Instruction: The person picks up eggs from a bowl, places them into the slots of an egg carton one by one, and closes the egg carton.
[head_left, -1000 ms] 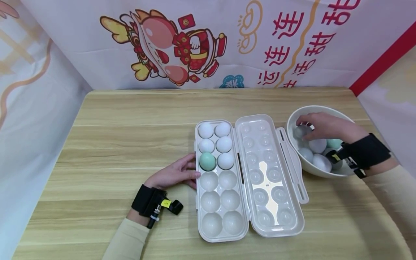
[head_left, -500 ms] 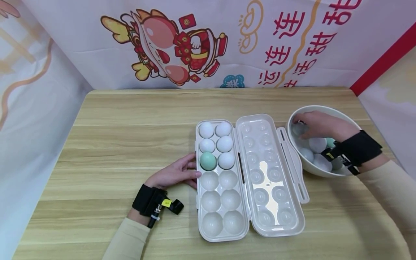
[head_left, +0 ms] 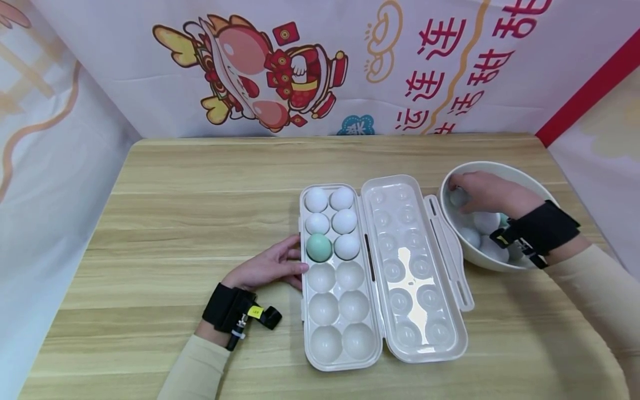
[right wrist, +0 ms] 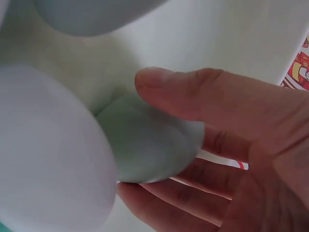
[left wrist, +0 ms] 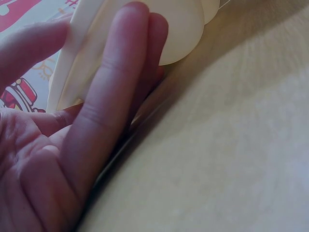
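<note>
My right hand (head_left: 482, 193) reaches into a white bowl (head_left: 520, 171) at the right. Thumb and fingers curl round a pale green egg (right wrist: 149, 140) by the bowl's wall. A large white egg (right wrist: 48, 150) lies right beside it. On the table's middle lies an opened egg box (head_left: 341, 308); several white eggs (head_left: 344, 221) and one green egg (head_left: 319, 248) fill the far wells of its base. With my left hand (head_left: 267, 268) I hold the base's left edge, thumb at the rim and fingers along the side under it, as the left wrist view shows.
The box's clear lid (head_left: 415, 261) lies folded out to the right, its handle (head_left: 450, 253) between lid and bowl. More eggs (head_left: 492, 248) rest in the bowl. A printed cloth (head_left: 380, 105) stands behind the wooden table (head_left: 200, 222).
My right hand has shifted slightly left in the bowl, and its fingers have closed round the pale green egg. The left hand and egg box stay in place.
</note>
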`<state>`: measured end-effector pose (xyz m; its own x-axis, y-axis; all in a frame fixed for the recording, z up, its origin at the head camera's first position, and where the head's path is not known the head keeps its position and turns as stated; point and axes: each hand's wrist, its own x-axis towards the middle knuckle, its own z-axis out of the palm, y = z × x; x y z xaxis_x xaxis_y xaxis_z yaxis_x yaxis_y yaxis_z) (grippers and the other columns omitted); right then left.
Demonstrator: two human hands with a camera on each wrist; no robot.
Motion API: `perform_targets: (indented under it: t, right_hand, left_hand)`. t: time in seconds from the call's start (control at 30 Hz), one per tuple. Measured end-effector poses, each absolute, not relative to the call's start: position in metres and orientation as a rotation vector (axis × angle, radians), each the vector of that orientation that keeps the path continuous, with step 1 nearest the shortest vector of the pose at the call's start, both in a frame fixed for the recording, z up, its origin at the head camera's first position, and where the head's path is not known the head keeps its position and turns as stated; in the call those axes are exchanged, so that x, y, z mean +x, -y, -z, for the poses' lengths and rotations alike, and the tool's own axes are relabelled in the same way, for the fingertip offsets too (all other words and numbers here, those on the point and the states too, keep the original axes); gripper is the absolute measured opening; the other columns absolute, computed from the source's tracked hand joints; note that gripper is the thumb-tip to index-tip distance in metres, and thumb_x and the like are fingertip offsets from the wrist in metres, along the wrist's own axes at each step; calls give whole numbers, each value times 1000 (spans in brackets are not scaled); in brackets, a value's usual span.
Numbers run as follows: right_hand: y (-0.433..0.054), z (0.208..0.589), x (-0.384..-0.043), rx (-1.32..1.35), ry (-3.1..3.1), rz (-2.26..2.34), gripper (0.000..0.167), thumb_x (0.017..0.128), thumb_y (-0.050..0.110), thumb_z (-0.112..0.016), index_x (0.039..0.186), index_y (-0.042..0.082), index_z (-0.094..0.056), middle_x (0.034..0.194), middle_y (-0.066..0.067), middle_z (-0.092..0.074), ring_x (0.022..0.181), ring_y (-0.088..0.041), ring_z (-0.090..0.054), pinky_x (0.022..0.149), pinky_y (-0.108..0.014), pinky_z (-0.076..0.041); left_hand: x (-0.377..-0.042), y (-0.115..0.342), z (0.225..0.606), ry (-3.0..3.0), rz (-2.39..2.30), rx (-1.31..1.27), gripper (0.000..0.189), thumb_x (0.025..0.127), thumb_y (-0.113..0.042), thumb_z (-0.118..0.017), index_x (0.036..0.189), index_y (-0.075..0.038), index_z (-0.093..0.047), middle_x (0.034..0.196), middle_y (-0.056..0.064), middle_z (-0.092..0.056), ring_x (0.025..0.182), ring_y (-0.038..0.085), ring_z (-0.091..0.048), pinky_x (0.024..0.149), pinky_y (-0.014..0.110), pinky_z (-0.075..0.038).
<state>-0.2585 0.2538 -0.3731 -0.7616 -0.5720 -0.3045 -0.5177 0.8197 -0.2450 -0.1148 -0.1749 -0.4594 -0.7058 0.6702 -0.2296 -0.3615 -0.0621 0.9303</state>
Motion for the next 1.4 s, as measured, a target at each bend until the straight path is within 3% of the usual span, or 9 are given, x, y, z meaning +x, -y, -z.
perform_targets:
  t: [0.4,0.63,1.4]
  right_hand:
    - [-257,375,-260,-796,-2565,243,50,74,-1,-81,117,-4,-56,108,-16,-63,101,-34,-57,90,-56,-47]
    - [-256,370,-257,-810,-2556,274,47,74,4,-83,114,0,-58,105,-11,-64,95,-27,-58,88,-53,-50]
    - [-248,342,-236,-911,-2694,256,50,74,9,-85,116,1,-59,103,-11,-63,85,-24,-58,77,-44,-57]
  left_hand:
    - [-115,175,458,-1500,-1848,351,61,97,-4,-56,148,-2,-22,125,27,-52,90,37,-65,79,51,-56]
    - [-115,175,458,-1491,-1853,363,62,97,-4,-56,148,-1,-22,125,28,-52,92,37,-64,79,52,-56]
    - [-115,174,458,-1506,-1848,351,61,97,-3,-56,148,-2,-22,123,27,-53,91,36,-64,78,50,-56]
